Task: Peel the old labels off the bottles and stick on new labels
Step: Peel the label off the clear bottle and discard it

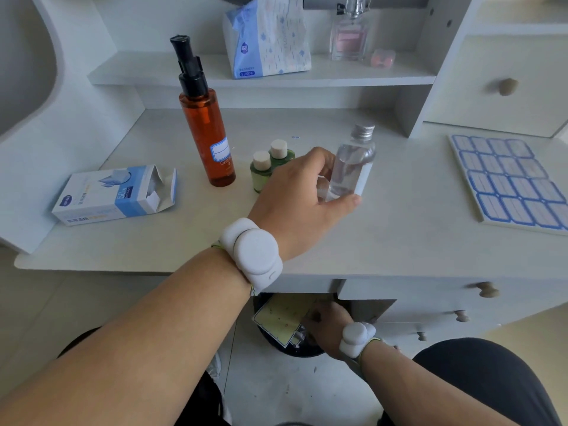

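On the white desk (399,241) stand four bottles: one tall amber pump bottle (206,130) that wears a blue-bordered label (220,151), two small green bottles (270,167) with pale round caps side by side, and one clear bottle (350,167) with a silver screw cap; to the far right lies one sheet of blue-bordered labels (510,182), flat on the desk; to the left lies one open blue-and-white box (113,193) on its side. On the shelf above sit one pack of tissues (270,38), one pink perfume bottle (350,35) and one small pink case (382,58).

The left hand (301,204) is wrapped around the lower part of the clear bottle, thumb near its base and fingers curled round its far side, so the grip is closed on it; the bottle stands nearly upright, leaning a little, its cap well above the hand, and the two green bottles are just behind the knuckles; the label sheet lies well apart from this hand.

The right hand (329,325) is down below the desk edge, over a dark bin (295,348) on the floor, its fingers at the edge of a yellowish sheet (282,318) that sits in the bin; whether they pinch it I cannot tell. Each wrist carries one white band (255,256).
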Tool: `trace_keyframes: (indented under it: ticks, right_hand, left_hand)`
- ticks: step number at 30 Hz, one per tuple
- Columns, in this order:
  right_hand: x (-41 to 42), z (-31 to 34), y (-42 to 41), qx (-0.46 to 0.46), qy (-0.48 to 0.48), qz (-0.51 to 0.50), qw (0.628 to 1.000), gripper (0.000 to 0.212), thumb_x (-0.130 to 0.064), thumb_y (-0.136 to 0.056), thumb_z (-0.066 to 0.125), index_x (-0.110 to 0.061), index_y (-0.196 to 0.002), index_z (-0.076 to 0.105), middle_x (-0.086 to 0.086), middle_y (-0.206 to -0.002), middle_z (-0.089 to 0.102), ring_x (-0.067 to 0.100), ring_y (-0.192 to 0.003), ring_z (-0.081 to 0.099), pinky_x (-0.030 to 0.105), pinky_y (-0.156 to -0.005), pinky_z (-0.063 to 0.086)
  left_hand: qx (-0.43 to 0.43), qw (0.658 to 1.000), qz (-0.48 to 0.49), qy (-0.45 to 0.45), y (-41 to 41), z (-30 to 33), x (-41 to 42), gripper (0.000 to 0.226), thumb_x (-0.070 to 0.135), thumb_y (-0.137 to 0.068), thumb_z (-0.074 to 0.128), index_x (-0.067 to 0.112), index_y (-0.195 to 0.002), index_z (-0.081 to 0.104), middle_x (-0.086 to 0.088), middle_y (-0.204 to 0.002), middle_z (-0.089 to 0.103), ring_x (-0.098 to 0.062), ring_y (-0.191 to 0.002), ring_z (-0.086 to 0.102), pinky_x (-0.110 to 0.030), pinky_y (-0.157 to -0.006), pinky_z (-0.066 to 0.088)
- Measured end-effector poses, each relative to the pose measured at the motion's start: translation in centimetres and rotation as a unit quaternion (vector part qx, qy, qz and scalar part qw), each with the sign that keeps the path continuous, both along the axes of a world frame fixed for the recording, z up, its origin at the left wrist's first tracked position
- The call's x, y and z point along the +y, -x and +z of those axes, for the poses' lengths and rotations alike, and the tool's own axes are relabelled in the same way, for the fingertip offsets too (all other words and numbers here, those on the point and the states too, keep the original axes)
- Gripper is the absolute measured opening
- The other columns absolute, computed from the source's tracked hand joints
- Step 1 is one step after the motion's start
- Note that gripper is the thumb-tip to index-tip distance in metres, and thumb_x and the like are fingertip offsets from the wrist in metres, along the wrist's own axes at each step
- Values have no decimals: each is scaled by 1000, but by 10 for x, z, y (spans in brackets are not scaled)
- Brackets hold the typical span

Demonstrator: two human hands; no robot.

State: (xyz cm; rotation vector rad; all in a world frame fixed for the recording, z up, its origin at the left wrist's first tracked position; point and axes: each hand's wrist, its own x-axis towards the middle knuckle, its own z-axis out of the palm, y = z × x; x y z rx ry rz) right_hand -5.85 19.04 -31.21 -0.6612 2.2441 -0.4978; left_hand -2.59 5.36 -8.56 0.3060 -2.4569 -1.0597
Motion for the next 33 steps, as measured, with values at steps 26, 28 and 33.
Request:
trace_keyframes:
  ticks: [26, 28, 33]
  right_hand:
    - [48, 271, 28, 14, 359, -3, 933, 20, -40, -76, 76, -20, -77, 72, 3, -68, 67, 19, -62, 60, 39, -63, 52]
    - [37, 261, 42, 136, 357, -90, 920, 32, -54, -72, 75, -27, -88, 68, -3, -74, 69, 19, -67, 65, 44, -66, 56]
    - [10, 241, 50, 245, 309, -100, 914, 35, -48, -79, 79, -28, -103, 63, -8, -86, 68, 11, -78, 67, 27, -69, 50]
  left_hand:
    - [-18, 999, 37, 30, -2, 2, 5, 51, 47, -74, 87, 28, -109, 56, 13, -88, 67, -1, -77, 67, -30, -71, 56]
    - [-22, 997, 46, 57, 0, 2, 6, 49, 54, -74, 85, 28, -105, 57, 12, -83, 65, -2, -73, 65, -27, -66, 53]
    - [-21, 995, 46, 89, 0, 2, 4, 31, 42, -76, 81, 27, -88, 57, 12, -74, 58, -8, -71, 61, -25, -61, 38]
